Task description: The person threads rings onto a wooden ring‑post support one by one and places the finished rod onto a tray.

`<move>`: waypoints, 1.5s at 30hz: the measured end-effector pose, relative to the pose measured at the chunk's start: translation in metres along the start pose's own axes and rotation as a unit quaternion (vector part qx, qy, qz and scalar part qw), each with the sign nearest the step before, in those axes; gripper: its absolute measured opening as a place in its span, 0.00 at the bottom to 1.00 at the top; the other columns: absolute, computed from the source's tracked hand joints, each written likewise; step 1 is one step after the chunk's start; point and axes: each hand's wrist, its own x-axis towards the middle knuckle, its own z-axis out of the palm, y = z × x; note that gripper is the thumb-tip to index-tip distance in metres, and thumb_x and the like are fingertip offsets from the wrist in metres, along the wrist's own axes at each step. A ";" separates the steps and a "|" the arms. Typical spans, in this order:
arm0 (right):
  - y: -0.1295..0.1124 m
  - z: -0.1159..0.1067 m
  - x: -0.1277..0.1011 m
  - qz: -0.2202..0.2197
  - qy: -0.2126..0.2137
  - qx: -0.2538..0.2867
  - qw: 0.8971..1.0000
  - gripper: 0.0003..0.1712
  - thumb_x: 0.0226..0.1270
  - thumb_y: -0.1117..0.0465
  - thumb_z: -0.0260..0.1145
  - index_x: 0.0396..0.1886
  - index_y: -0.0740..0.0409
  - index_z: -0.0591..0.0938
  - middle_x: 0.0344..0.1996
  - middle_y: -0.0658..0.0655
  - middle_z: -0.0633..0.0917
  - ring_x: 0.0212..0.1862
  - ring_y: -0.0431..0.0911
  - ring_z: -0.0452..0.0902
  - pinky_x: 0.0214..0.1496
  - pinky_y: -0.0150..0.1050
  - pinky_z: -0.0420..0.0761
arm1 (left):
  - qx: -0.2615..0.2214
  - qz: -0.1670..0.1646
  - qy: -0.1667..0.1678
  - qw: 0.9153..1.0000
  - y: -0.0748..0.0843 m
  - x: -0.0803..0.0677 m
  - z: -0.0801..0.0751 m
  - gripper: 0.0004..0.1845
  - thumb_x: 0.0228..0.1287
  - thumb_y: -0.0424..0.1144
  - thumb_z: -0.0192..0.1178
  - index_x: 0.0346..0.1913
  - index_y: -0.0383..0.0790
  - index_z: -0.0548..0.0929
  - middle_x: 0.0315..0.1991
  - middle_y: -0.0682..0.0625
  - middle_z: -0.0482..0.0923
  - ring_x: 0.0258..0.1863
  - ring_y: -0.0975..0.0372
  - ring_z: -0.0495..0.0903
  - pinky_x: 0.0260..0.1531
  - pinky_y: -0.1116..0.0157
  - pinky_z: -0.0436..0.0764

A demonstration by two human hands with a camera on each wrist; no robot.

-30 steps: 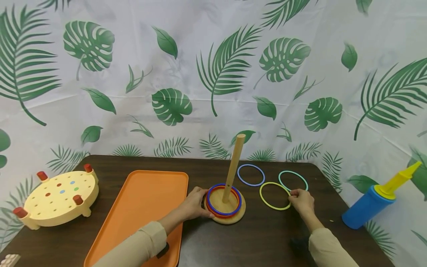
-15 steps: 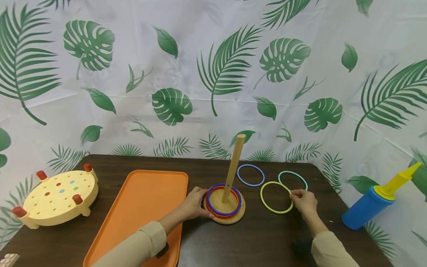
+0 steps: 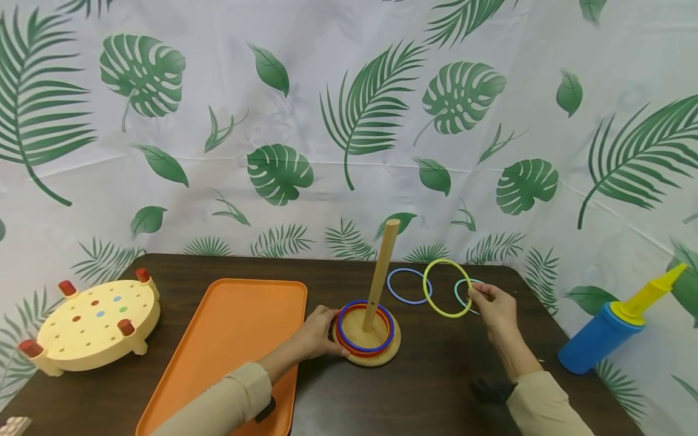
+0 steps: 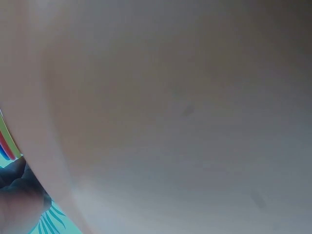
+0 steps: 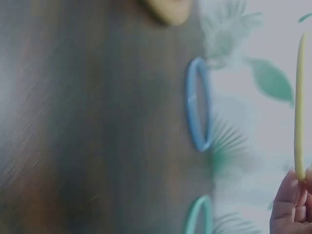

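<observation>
My left hand holds the left side of a wooden ring toss stand, thumb and fingers at its round base. A blue ring and red rings lie around the foot of the peg. My right hand pinches a yellow ring, raised and tilted up over the table. Behind it lie a periwinkle ring and a teal ring, partly covered by the yellow one. In the right wrist view the yellow ring appears edge-on above the fingertips. Blurred skin covers most of the left wrist view.
An orange tray lies under the left forearm. At the far left stands a cream round pegboard with red-tipped legs. A blue and yellow hand pump stands at the right. Leaf-patterned cloth hangs behind the dark table.
My right hand has lifted the yellow ring off the table and tilted it upward. The left hand stays at the stand.
</observation>
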 end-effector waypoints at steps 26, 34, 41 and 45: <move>-0.111 0.041 -0.037 -0.061 -0.103 0.264 0.957 0.09 0.63 0.70 0.63 0.29 0.52 0.83 0.26 0.48 0.80 0.28 0.37 0.77 0.33 0.27 0.78 | 0.000 0.009 0.008 1.000 0.000 -0.003 0.003 0.44 0.36 0.43 0.79 0.57 0.23 0.73 0.46 0.39 0.71 0.45 0.52 0.71 0.49 0.53 0.73; -0.118 0.052 -0.038 -0.074 -0.121 0.229 0.963 0.08 0.63 0.69 0.62 0.30 0.51 0.82 0.26 0.48 0.80 0.28 0.36 0.76 0.34 0.27 0.79 | 0.006 0.009 0.000 1.000 0.000 -0.001 0.002 0.44 0.38 0.43 0.78 0.58 0.24 0.72 0.48 0.39 0.71 0.47 0.51 0.71 0.49 0.53 0.73; -0.117 0.065 -0.036 -0.075 -0.127 0.190 0.971 0.10 0.64 0.69 0.62 0.29 0.48 0.82 0.23 0.45 0.79 0.27 0.35 0.75 0.32 0.27 0.78 | 0.002 0.006 0.000 1.000 -0.001 0.000 0.003 0.44 0.38 0.43 0.78 0.58 0.25 0.72 0.48 0.39 0.71 0.47 0.51 0.71 0.49 0.53 0.74; -0.109 0.072 -0.036 -0.067 -0.129 0.163 0.976 0.05 0.64 0.69 0.62 0.33 0.55 0.81 0.21 0.44 0.78 0.26 0.35 0.73 0.31 0.27 0.76 | 0.000 0.000 0.001 1.000 -0.001 0.000 0.003 0.44 0.38 0.43 0.78 0.59 0.25 0.72 0.48 0.39 0.70 0.47 0.51 0.71 0.50 0.53 0.73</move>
